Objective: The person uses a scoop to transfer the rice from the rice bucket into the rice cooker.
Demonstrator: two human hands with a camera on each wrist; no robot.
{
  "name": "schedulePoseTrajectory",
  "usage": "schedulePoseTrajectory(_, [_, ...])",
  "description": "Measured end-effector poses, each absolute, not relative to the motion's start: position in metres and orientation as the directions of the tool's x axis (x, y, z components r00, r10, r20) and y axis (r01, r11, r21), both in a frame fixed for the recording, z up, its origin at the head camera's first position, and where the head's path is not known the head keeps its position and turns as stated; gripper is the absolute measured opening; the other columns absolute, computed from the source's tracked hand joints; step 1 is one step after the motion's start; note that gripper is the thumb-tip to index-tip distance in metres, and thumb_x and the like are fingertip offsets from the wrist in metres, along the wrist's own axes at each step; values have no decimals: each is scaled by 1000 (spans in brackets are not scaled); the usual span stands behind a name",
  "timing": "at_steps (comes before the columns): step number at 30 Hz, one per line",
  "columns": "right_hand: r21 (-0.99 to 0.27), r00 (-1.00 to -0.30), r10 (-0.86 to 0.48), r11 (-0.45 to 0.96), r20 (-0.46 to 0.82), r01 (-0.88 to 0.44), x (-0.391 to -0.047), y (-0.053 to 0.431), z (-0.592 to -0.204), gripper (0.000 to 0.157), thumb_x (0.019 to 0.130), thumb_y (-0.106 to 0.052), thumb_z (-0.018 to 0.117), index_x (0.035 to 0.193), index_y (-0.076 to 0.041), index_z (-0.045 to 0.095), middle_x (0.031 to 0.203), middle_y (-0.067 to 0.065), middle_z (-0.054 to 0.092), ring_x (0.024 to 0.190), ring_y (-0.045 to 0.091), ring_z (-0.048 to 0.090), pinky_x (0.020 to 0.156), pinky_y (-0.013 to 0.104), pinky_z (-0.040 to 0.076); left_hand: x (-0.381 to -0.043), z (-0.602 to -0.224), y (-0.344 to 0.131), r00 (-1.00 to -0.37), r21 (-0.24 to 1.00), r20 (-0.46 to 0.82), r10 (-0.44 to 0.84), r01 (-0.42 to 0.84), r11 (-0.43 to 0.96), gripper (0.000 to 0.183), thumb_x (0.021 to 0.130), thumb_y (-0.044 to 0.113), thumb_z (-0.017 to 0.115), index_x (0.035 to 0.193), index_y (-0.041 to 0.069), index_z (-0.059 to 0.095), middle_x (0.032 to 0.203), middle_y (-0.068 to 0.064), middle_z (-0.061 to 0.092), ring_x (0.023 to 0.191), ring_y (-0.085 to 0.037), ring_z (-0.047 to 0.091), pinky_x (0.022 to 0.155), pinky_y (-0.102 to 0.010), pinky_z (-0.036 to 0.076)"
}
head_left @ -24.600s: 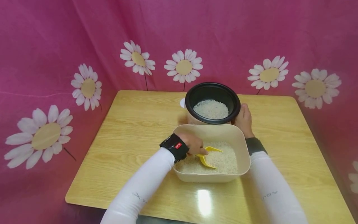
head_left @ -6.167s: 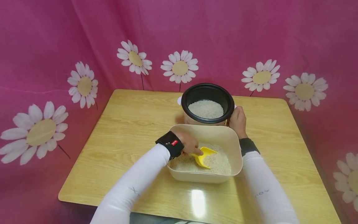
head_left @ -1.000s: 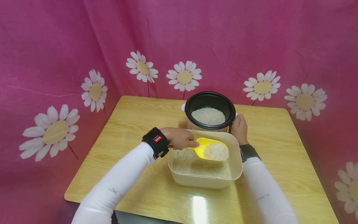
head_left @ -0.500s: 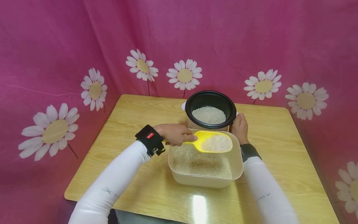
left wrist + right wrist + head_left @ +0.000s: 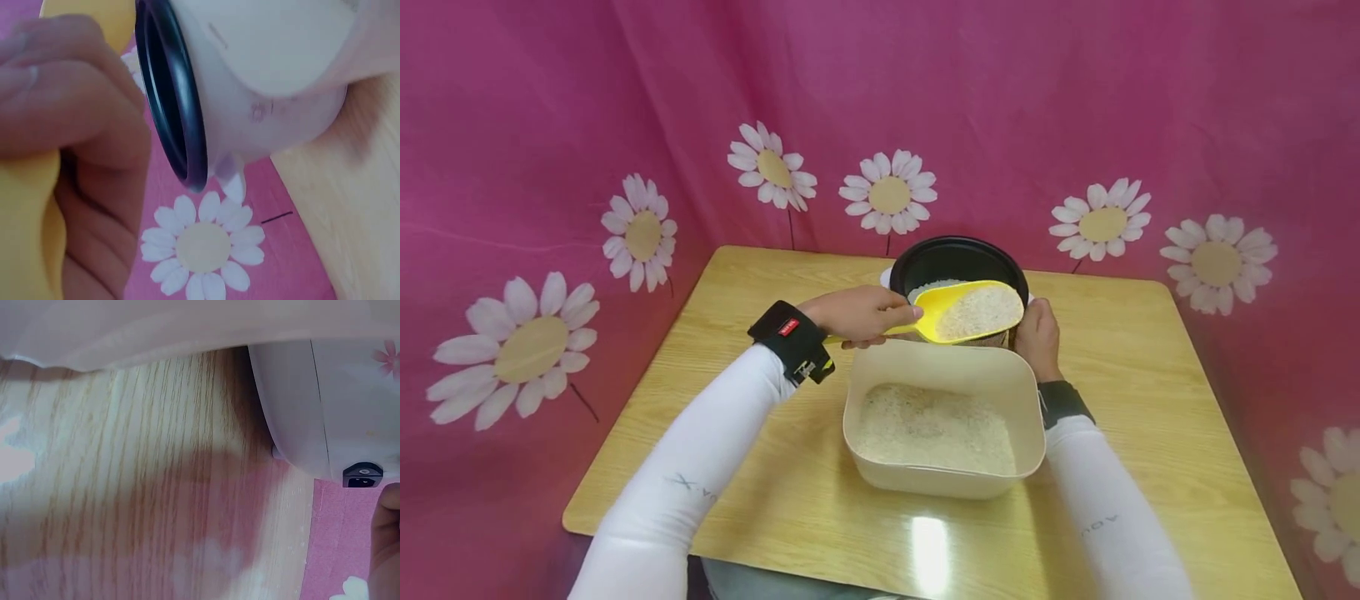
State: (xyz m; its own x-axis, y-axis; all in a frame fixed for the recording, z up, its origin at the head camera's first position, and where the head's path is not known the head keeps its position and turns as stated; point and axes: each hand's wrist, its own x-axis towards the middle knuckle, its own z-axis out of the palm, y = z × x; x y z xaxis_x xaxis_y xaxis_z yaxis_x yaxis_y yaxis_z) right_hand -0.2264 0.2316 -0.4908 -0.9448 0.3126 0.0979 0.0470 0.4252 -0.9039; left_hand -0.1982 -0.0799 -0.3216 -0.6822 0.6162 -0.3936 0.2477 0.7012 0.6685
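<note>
While the right hand [image 5: 1039,337] grips the right side of the rice cooker [image 5: 951,257] — presumably to steady it — the left hand [image 5: 865,315] grips the yellow scoop [image 5: 930,315] roughly level above, likely so its rice [image 5: 987,310] doesn't spill; the cream bin [image 5: 940,362] sits nearer.

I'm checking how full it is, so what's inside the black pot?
Inside the black pot, a strip of white rice shows past the far edge of the yellow scoop. The scoop hides the rest, so how deep the rice lies cannot be told.
</note>
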Motion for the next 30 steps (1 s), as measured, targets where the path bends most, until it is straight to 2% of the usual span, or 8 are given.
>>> schedulePoseTrajectory(5, [-913,-943,310,407,120,17,-227,232,-490,44,110,-47,24,95,-12,46,70,-5,49,61,10,50,61,26,41,-207,-318,-79,-758,640,-332,562,257,724,40,108,50,46,118,14,61,63,1,43,49,-17,42,48,-27,36])
schedulePoseTrajectory(9, [-907,-941,308,421,137,6,-227,231,-489,45,109,-47,24,94,-12,46,68,-7,48,59,9,49,59,26,41,-212,-319,-75,-814,599,-285,505,260,757,43,109,48,45,117,9,61,65,0,42,47,-18,42,49,-28,37])
schedulePoseTrajectory(15, [-906,-943,302,423,143,-2,-227,230,-492,46,109,-49,24,94,-11,46,70,-5,48,62,11,49,60,26,40,-216,-326,-65,-882,467,-171,440,320,824,43,109,45,46,101,7,63,75,-1,50,62,-19,53,59,-29,43])
schedulePoseTrajectory(17, [-907,-944,300,421,135,5,-227,230,-493,47,109,-50,24,95,-11,46,72,-3,48,63,13,49,60,26,40,-216,-327,-62,-895,412,-132,427,342,844,43,109,45,47,101,7,63,78,-2,55,70,-20,57,65,-31,45])
schedulePoseTrajectory(20, [-897,-942,302,443,147,2,-228,231,-494,49,109,-50,23,97,-9,47,75,0,49,67,14,48,64,27,39,-215,-329,-58,-910,343,-83,406,356,869,46,109,46,46,108,4,64,81,-4,59,76,-22,61,70,-34,47])
schedulePoseTrajectory(24, [-890,-942,295,456,157,-5,-227,232,-494,51,110,-49,20,97,-7,46,80,5,48,71,18,47,66,29,38,-213,-331,-54,-918,273,-24,396,375,886,49,108,46,48,117,1,65,80,-5,57,74,-23,62,66,-35,47])
schedulePoseTrajectory(30, [-886,-943,296,464,154,1,-227,235,-494,50,111,-46,20,98,-5,46,84,8,47,76,20,45,70,30,36,-213,-337,-51,-912,197,67,404,409,891,48,107,46,52,121,2,65,71,-2,50,63,-21,58,55,-31,40])
